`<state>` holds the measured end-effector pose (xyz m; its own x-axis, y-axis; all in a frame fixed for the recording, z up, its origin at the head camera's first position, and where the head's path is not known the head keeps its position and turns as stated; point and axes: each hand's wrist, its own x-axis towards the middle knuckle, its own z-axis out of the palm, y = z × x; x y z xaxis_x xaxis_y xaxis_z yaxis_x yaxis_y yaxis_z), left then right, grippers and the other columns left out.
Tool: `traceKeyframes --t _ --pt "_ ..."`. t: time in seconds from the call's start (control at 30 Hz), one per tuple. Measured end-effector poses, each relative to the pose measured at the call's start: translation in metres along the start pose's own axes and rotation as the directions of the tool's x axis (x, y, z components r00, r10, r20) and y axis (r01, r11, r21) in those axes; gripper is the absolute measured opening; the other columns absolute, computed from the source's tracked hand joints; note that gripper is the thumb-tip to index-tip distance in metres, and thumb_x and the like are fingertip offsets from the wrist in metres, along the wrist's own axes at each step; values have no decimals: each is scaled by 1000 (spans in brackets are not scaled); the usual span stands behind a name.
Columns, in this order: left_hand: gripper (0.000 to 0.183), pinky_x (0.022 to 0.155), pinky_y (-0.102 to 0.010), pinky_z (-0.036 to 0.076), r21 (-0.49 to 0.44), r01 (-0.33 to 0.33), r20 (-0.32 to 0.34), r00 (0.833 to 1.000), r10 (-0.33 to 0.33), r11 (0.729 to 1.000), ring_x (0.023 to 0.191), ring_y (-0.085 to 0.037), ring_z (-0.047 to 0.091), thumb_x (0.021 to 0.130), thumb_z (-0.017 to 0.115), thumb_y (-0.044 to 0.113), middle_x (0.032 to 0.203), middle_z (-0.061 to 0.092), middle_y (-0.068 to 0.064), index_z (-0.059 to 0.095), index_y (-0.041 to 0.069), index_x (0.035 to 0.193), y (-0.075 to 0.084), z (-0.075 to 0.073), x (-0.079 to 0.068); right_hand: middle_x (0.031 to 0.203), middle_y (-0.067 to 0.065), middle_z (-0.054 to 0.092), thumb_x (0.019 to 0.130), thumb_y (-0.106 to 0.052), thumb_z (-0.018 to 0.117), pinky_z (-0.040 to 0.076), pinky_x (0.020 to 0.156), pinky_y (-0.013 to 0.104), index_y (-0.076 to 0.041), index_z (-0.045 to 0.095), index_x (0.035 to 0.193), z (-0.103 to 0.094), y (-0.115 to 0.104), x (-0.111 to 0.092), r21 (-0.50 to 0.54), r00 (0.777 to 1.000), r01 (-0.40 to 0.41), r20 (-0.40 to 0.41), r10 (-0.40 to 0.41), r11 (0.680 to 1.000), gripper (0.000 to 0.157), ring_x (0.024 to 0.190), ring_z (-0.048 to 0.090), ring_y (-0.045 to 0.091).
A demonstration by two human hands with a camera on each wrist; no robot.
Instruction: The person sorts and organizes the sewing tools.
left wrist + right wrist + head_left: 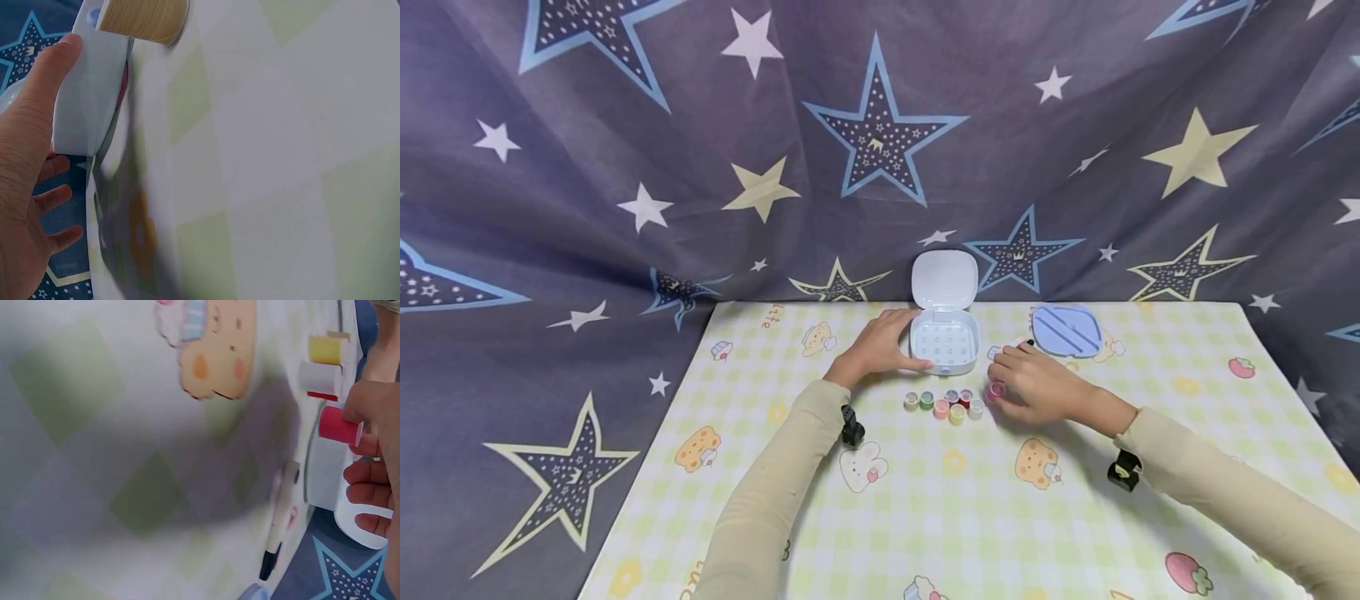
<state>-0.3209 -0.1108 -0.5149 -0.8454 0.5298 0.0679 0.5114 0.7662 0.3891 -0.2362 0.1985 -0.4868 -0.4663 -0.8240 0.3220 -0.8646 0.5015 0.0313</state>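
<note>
A small pale-blue plastic sewing box stands at the back of the table with its lid raised. My left hand holds its left side, the thumb against the front wall; in the left wrist view the other fingers lie partly hidden behind the box. My right hand pinches a red thread spool between thumb and fingers, right of the box. Several thread spools in mixed colours stand in front of the box. A beige thread spool shows close up in the left wrist view.
A blue ridged tray lies at the back right. Between it and the box is a slim pen-like tool with a black end, partly hidden by my right hand in the head view. A star-patterned curtain hangs behind the table's back edge.
</note>
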Motion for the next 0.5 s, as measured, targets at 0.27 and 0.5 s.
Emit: traceKeyframes --t 0.27,0.5 --pt "109 121 -49 34 -1 1 -5 1000 -1 1000 145 -28 41 71 85 62 158 46 -7 39 15 157 -1 -1 -4 84 0 58 83 -27 72 45 77 39 -9 64 96 -12 7 22 8 998 -24 -62 24 1000 23 80 52 19" --pt "108 120 -49 36 -5 -24 -18 1000 24 1000 143 -27 43 72 85 62 156 48 -7 39 14 157 0 -1 -2 88 6 63 89 -27 70 48 80 42 -6 65 98 -18 16 43 -34 996 -43 -74 41 998 23 84 59 25"
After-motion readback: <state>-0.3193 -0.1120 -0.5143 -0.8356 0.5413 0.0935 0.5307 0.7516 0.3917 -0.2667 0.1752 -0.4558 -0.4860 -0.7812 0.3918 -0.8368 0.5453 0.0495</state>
